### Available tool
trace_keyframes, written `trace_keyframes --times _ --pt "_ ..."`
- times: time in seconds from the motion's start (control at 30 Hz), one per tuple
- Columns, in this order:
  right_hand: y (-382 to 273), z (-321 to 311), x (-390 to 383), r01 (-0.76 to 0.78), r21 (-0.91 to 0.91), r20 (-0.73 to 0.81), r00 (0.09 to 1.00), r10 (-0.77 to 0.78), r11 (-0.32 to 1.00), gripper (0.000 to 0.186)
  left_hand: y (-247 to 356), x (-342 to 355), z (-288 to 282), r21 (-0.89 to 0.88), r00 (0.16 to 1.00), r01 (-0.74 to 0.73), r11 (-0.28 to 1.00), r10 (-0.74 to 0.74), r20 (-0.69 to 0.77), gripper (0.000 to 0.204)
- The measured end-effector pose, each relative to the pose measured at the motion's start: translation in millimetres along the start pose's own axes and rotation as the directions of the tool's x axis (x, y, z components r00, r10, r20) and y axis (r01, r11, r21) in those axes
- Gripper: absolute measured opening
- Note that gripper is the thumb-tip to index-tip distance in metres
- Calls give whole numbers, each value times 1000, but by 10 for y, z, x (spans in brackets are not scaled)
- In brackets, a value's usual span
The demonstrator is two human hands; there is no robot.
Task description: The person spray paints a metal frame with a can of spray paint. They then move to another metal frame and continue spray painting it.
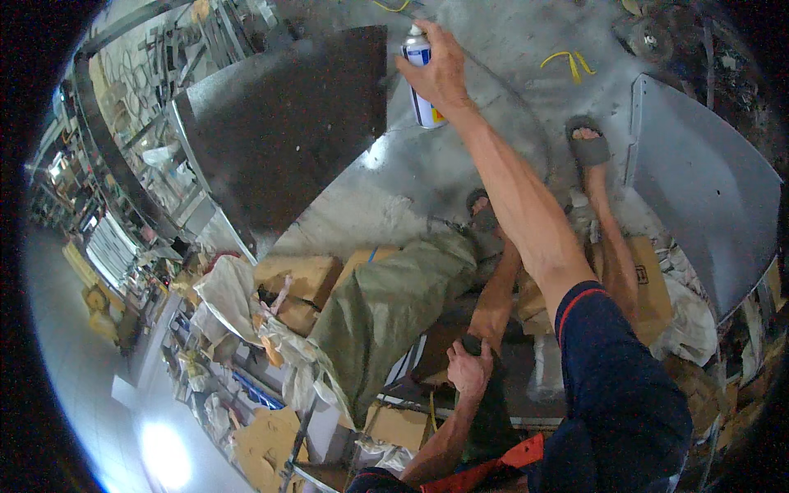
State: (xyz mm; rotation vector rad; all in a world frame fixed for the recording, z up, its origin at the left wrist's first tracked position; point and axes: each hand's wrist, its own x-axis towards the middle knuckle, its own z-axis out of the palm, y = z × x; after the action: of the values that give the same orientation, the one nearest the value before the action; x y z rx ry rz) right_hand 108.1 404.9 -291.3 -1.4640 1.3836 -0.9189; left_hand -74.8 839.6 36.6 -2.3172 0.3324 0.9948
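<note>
My right hand (440, 70), at the top centre, is closed round a white spray can (426, 111) with blue and yellow markings, held over the grey floor. A large dark sheet panel (288, 123) lies to its left. A grey curved panel (703, 189) stands at the right. My left hand (470, 370) is low at the centre by my bare leg (501, 287), fingers curled at a small dark thing that I cannot make out. My feet in grey sandals (590, 144) show beyond.
Cardboard boxes (296, 275), an olive green sack (390, 300) and white crumpled bags (226, 287) surround my legs. Metal strips and frames (189, 41) fill the upper left. Yellow straps (571, 62) lie on the floor. A dark wheel-like object (649, 37) sits top right.
</note>
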Motion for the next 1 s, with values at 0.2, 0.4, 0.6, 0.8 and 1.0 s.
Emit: trace_keyframes --times 0.2,0.4,0.6,0.8,1.0 --pt "173 -20 -1381 -201 -102 329 918 224 974 73 25 34 -90 -27 998 31 999 -29 52 71" --pt "246 84 -1425 -100 -109 304 944 129 989 73 -83 35 -19 -17 993 54 998 -52 109 72" --pt "261 293 -333 221 -177 -51 971 -233 959 75 -141 77 -9 -69 996 59 996 -53 75 71" --pt "477 214 -646 210 -314 238 962 -137 926 77 -203 72 -2 -93 999 29 995 -28 18 71" --pt "420 -119 -2036 290 -78 699 698 -155 954 71 -314 70 89 -102 1000 -24 994 22 -21 70"
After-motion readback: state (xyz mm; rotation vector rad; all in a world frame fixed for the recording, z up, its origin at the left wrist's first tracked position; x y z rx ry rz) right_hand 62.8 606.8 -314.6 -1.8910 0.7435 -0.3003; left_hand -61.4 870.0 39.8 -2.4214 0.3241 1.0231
